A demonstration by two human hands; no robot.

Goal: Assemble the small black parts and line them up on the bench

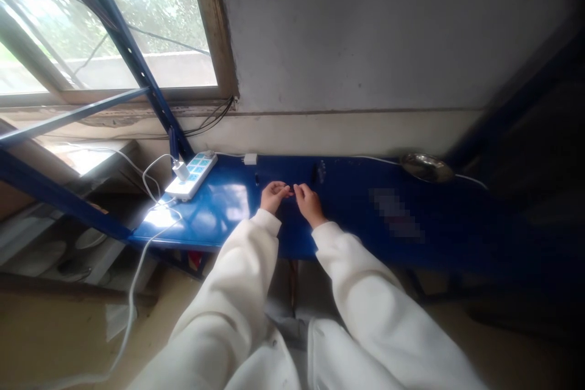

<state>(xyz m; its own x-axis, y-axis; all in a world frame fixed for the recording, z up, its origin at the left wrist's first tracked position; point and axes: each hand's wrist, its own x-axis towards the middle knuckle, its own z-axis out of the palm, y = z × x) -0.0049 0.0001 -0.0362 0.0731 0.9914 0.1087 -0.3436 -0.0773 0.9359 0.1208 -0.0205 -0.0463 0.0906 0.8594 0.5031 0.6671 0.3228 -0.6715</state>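
My left hand [273, 196] and my right hand [309, 203] meet fingertip to fingertip above the front half of the blue table [347, 225]. Both are closed in a pinch. Between the fingertips shows something small and dark, too tiny to name. Just beyond my hands lie a small dark stick-like piece [314, 173] and a group of small clear pieces [322, 172]. Another little dark piece [256, 179] rests to the left of my left hand.
A white power strip [194, 177] with a plugged-in adapter [181, 169] lies at the left, its cable hanging over the edge. A white block [250, 159] sits at the back. Rear right holds a shiny metal dish-like object [427, 167]. A blue post [132, 52] rises at left.
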